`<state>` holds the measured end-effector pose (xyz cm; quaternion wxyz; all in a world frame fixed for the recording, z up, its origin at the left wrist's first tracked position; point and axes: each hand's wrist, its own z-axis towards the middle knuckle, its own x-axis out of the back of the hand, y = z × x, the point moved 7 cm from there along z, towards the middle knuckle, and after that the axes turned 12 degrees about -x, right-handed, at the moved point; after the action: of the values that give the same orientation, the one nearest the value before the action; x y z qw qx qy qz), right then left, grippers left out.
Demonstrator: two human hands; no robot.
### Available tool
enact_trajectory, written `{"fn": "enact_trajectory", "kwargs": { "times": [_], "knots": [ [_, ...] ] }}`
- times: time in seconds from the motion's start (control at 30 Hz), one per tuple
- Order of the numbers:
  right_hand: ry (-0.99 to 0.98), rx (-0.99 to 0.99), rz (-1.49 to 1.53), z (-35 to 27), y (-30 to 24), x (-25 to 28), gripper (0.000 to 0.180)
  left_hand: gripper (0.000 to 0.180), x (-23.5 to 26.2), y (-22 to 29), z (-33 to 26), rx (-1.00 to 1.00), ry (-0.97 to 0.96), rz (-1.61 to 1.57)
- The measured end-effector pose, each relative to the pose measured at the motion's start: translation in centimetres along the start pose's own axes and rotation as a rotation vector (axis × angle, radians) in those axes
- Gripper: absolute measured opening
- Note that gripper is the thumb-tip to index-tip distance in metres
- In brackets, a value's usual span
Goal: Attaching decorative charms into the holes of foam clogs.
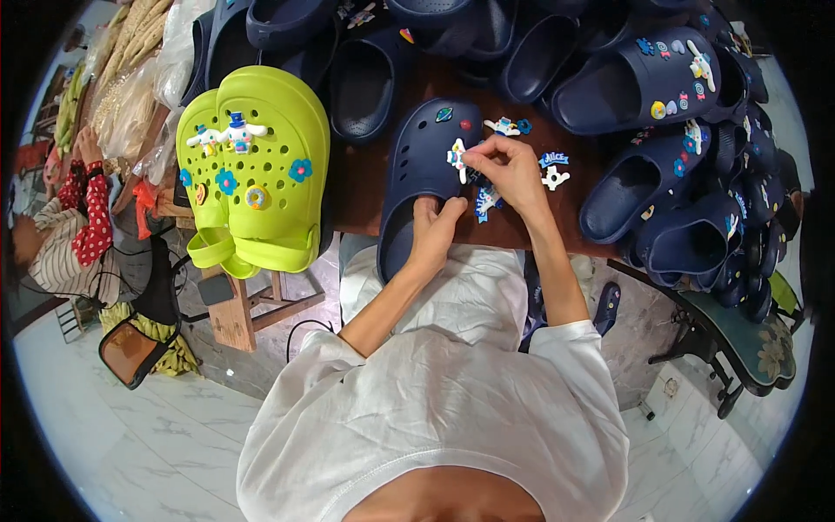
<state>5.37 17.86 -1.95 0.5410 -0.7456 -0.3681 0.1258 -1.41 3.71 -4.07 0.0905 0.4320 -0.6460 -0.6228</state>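
A navy clog with round holes lies in front of me, its toe pointing away. The fingers of my left hand reach into its foot opening and are partly hidden; the thumb stays outside, gripping it. My right hand pinches a white character charm against the clog's upper. A green planet charm and a red round charm sit near the toe. Loose white-and-blue charms lie on the brown table beside my right hand, with a blue-and-white charm further right.
A pair of lime green clogs with charms stands at the left. Many navy clogs crowd the table's back and right side. A wooden stool stands below left, a dark green padded seat at right. Another person works far left.
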Motion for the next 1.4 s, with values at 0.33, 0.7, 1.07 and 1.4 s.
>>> {"fn": "enact_trajectory", "kwargs": {
  "times": [0.33,0.7,1.07,1.4],
  "knots": [
    [-0.048,-0.073,0.164,0.9,1.2,-0.5,0.018,0.031,0.3,0.0,0.6,-0.021,-0.073,0.033],
    [0.264,0.022,0.088,-3.2,4.0,7.9,0.010,0.036,1.8,1.1,-0.2,-0.007,-0.027,0.036],
    [0.486,0.056,-0.478,-8.9,5.2,5.4,0.022,0.026,1.5,0.7,1.1,0.125,0.070,-0.665],
    [0.481,0.085,-0.413,-8.5,5.4,5.0,0.023,0.030,2.1,0.3,1.6,0.238,0.273,-0.852]
  ]
}}
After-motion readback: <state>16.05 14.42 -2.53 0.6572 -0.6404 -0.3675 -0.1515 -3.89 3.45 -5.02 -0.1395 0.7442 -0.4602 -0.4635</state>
